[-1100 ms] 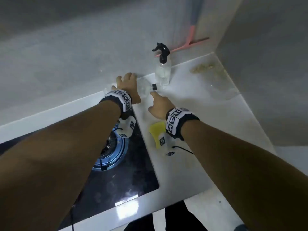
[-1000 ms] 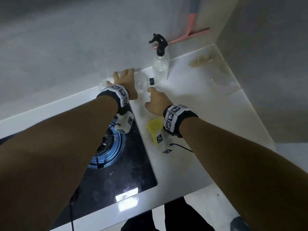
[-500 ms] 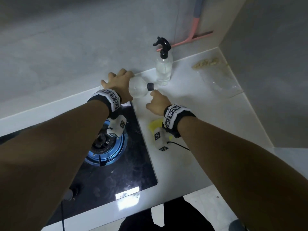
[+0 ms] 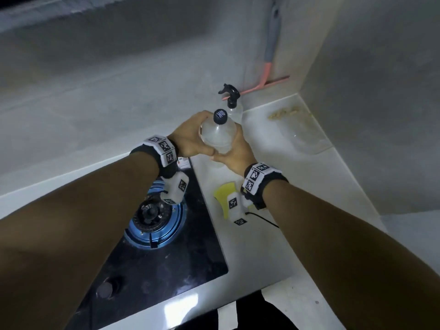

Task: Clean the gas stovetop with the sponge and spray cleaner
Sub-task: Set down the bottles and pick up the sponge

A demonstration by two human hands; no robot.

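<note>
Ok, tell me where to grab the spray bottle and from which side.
Grip the spray bottle by its narrow neck, under the black trigger head, coming from the right. The trigger points left, the capped bottle and both hands block the front, and the wall stands close behind.

Pink squeegee (image 4: pixel 266 79) against wall; plastic bag (image 4: pixel 307 139) on counter (image 4: pixel 309 186).

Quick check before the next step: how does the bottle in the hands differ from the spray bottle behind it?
The capped bottle is gripped by the left hand and right hand, lifted off the counter; the spray bottle stands untouched near the wall. The capped bottle has a flat round dark screw cap; the spray bottle has a black trigger head. The capped bottle looks wider. Both are clear plastic.
</note>
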